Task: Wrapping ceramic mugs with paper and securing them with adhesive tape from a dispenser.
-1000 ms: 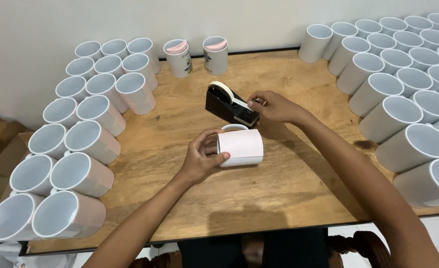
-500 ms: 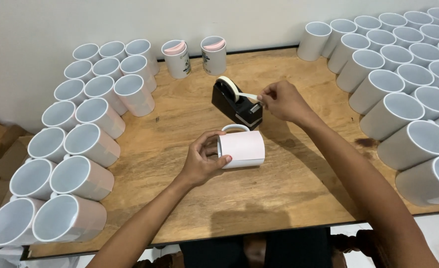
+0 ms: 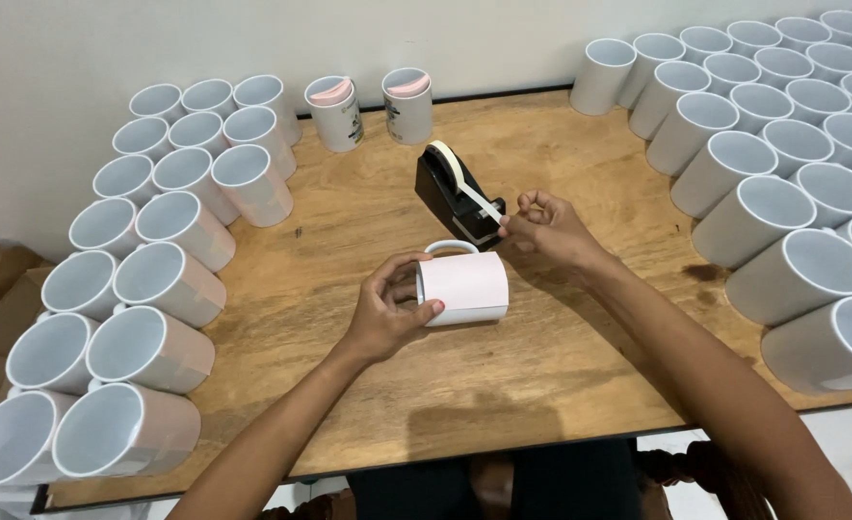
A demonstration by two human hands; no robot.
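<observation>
I see the left hand [image 3: 387, 313] with its grip curled round a smooth white mug [image 3: 462, 286] lying on its side, wrapped in pale matte paper, just in front of the black tape dispenser [image 3: 455, 197] on the grainy wooden surface [image 3: 368, 231]. The right hand [image 3: 546, 226], just right of the dispenser, pinches the cream tape strip [image 3: 479, 204] between fingertips. Glossy cylindrical white mugs [image 3: 170, 279] crowd either side of the dispenser.

The left hand [image 3: 387, 313] is curled, with the fingers spread and the thumb on top. The right hand [image 3: 546, 226], at its 2 o'clock, pinches thumb against forefinger. Both forearms are bare.
</observation>
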